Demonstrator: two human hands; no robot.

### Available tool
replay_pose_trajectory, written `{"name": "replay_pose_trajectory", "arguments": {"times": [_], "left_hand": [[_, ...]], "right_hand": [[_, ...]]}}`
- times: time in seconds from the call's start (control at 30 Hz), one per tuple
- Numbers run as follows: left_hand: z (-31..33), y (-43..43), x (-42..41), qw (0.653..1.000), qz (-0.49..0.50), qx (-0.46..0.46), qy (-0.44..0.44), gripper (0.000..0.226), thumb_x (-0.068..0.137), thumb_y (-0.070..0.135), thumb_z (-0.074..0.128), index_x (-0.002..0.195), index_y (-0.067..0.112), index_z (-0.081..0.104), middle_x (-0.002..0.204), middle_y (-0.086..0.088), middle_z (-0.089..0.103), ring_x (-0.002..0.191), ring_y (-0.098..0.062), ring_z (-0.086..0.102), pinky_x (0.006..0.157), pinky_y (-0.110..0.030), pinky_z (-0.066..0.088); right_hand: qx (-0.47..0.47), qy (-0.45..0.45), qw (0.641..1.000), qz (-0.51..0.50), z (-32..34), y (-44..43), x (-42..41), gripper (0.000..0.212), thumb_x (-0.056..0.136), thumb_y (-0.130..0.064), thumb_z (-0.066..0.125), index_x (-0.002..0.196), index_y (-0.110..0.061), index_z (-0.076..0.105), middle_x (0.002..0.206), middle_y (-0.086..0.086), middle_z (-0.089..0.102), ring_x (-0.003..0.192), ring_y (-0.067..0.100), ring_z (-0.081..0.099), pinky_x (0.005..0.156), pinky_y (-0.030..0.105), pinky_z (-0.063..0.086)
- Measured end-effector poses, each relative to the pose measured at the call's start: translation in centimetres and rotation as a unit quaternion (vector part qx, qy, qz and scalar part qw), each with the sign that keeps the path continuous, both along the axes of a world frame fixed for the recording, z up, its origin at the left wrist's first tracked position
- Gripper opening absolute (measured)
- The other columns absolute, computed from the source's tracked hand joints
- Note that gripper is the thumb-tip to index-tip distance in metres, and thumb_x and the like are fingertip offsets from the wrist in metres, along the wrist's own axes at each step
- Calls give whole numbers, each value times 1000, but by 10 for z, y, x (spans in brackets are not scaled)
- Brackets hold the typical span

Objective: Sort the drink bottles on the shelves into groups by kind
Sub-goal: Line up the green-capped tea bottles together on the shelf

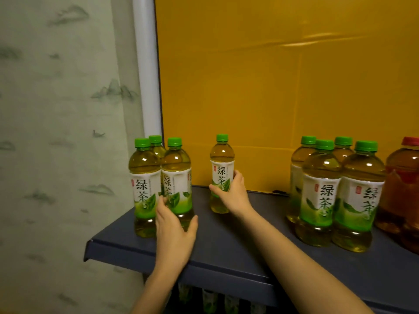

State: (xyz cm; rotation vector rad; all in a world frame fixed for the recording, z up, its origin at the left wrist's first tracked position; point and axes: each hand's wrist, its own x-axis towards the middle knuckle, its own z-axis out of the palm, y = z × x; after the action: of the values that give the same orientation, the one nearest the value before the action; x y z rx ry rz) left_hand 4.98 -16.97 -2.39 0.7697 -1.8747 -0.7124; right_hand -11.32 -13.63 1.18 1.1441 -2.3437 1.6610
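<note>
Three green tea bottles with green caps stand at the left end of the dark blue shelf (226,250). My left hand (174,232) is wrapped around the lower part of the front right one (176,177) of these. A single green tea bottle (221,159) stands alone further back in the middle, and my right hand (231,193) grips its lower half. Several more green tea bottles (322,191) stand grouped at the right. Beside them at the far right are red-capped bottles (403,191) of brown drink.
A yellow cardboard panel (283,75) backs the shelf. A white post (147,64) and a patterned curtain (63,132) lie to the left. Tops of more bottles (210,300) show on the shelf below. The shelf's left corner (90,243) juts out.
</note>
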Motion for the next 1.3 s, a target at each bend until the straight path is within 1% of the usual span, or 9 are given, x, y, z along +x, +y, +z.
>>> {"name": "replay_pose_trajectory", "arguments": {"times": [0.13, 0.27, 0.4, 0.57, 0.67, 0.77, 0.87, 1.07, 1.3], "left_hand": [[0, -5, -3, 1000, -21, 9, -21, 95, 80, 24, 68, 145, 2, 2, 153, -16, 14, 142, -27, 18, 115, -34, 20], [2, -10, -11, 999, -36, 22, -31, 96, 83, 27, 65, 145, 1, -5, 155, -14, 5, 144, -25, 6, 115, -28, 10], [2, -17, -17, 998, -44, 18, -35, 82, 91, 20, 51, 144, -1, -8, 156, -15, 2, 145, -27, 2, 116, -31, 6], [-1, -24, -21, 997, -60, -10, -39, 69, 93, 14, 48, 145, 0, 5, 151, -17, 19, 141, -29, 12, 115, -33, 10], [2, -27, -26, 996, -83, -20, -37, 64, 90, 15, 54, 142, 0, 20, 142, -17, 31, 134, -29, 27, 109, -33, 22], [8, -31, -34, 990, -139, 18, -26, 58, 87, 15, 59, 134, 2, 27, 134, -16, 41, 124, -28, 42, 97, -32, 36], [12, -35, -45, 977, -203, 62, -35, 51, 88, 13, 57, 125, 2, 24, 130, -15, 47, 116, -26, 52, 87, -29, 43], [17, -39, -71, 955, -274, 97, -49, 65, 85, 17, 63, 133, 7, 21, 137, -8, 44, 123, -23, 47, 98, -34, 42], [15, -32, -117, 943, -306, 120, -48, 60, 77, 22, 72, 126, 10, 40, 133, -9, 51, 121, -22, 50, 99, -37, 45]], "right_hand": [[-27, -35, 998, -48, -20, -21, 1, 93, 72, -36, 75, 141, -11, 19, 141, 9, 38, 129, 28, 40, 103, 46, 39], [-7, -26, 998, -59, -26, -18, -3, 75, 76, -32, 73, 132, -12, 28, 133, 7, 49, 122, 27, 48, 99, 43, 41], [-8, -17, 998, -64, -21, -2, -9, 69, 77, -27, 73, 130, -12, 31, 132, 6, 49, 123, 26, 46, 102, 41, 38], [-28, -13, 995, -98, -13, 34, -25, 72, 75, -20, 75, 132, -12, 32, 132, 7, 49, 123, 25, 46, 102, 47, 41], [-42, -31, 992, -113, -12, 53, -33, 74, 76, -17, 74, 134, -11, 29, 133, 9, 48, 124, 25, 45, 102, 44, 41], [-52, -55, 988, -137, -15, 65, -39, 73, 78, -17, 72, 135, -11, 27, 136, 10, 47, 126, 27, 45, 104, 44, 40], [-46, -61, 985, -156, -18, 67, -41, 74, 80, -15, 70, 138, -8, 24, 139, 13, 44, 129, 29, 42, 104, 41, 38], [-43, -45, 979, -196, -22, 63, -39, 73, 79, -16, 71, 136, -5, 26, 138, 16, 44, 129, 31, 42, 102, 39, 38], [-32, -14, 974, -224, -26, 61, -32, 72, 80, -20, 70, 137, -9, 27, 136, 14, 48, 125, 33, 46, 101, 43, 39]]}}
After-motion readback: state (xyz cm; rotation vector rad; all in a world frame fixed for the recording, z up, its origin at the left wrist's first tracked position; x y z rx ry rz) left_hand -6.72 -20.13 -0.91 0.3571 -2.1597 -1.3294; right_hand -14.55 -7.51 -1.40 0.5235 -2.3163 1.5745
